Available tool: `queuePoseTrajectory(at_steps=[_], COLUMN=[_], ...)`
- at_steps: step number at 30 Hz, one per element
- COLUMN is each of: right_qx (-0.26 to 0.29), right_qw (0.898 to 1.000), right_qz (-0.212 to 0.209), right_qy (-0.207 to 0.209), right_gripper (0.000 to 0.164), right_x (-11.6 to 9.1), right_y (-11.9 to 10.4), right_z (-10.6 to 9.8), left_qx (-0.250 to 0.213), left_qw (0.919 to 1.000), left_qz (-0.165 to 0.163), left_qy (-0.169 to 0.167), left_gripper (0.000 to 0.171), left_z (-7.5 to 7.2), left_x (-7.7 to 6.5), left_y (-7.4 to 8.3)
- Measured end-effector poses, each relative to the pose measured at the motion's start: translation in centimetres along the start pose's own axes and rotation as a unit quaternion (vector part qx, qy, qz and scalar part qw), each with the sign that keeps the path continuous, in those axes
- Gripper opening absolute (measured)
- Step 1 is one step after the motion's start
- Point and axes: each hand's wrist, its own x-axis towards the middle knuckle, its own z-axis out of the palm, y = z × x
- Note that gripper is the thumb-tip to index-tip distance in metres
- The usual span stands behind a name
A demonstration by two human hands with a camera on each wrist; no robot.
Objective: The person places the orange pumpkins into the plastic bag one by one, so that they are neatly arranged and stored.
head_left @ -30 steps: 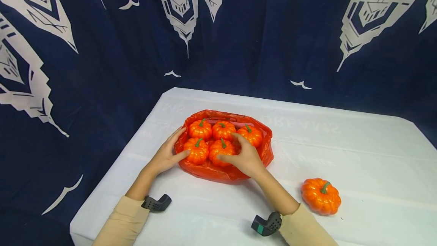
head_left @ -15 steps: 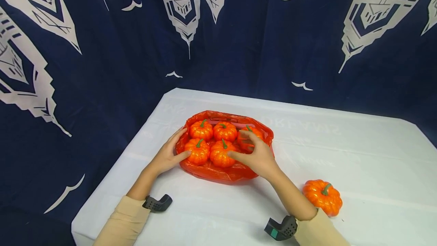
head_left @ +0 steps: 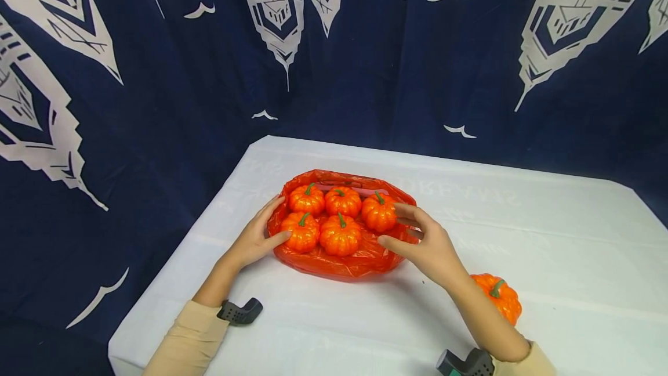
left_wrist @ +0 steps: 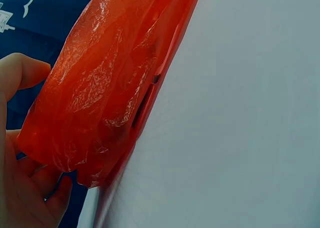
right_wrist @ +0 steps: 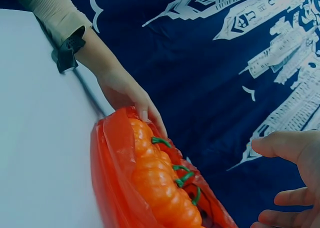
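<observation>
A red plastic bag [head_left: 360,266] lies on the white table with its mouth spread wide. Several small orange pumpkins [head_left: 340,238] with green stems sit inside it in two rows. My left hand [head_left: 253,239] holds the bag's left end; its thumb overlaps the near-left pumpkin [head_left: 300,237], while the fingers lie along the outer side in the left wrist view. At the right end, my right hand [head_left: 432,248] is spread with nothing between thumb and fingers, its fingertips right beside the far-right pumpkin [head_left: 379,213]. Pumpkins show through the bag mouth in the right wrist view.
One more orange pumpkin [head_left: 503,297] rests on the table to the right, partly hidden behind the right forearm. A dark blue cloth [head_left: 355,97] with white building prints hangs behind the white table [head_left: 548,237]. Each wrist wears a black device [head_left: 240,311].
My right hand drew away from the near-middle pumpkin, moving right past the far-right pumpkin to the bag's right end. Its forearm now covers part of the loose pumpkin. The left hand stayed put.
</observation>
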Motion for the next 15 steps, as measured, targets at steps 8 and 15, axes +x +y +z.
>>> queuePoseTrajectory(at_steps=[8,15], right_qx=[-0.021,-0.057], right_qw=[0.998,0.995], right_qz=[-0.052,-0.076], right_qy=[0.025,0.042], right_gripper=[0.064,0.060], right_x=[-1.3,-2.4], right_y=[1.0,1.7], right_z=[-2.3,-4.6], left_qx=[-0.008,-0.014], left_qw=[1.0000,0.9999], left_qz=[-0.001,-0.003], left_qy=[0.000,0.000], left_gripper=[0.073,0.073], left_z=[0.0,0.0], left_x=[0.0,0.0], left_y=[0.0,0.2])
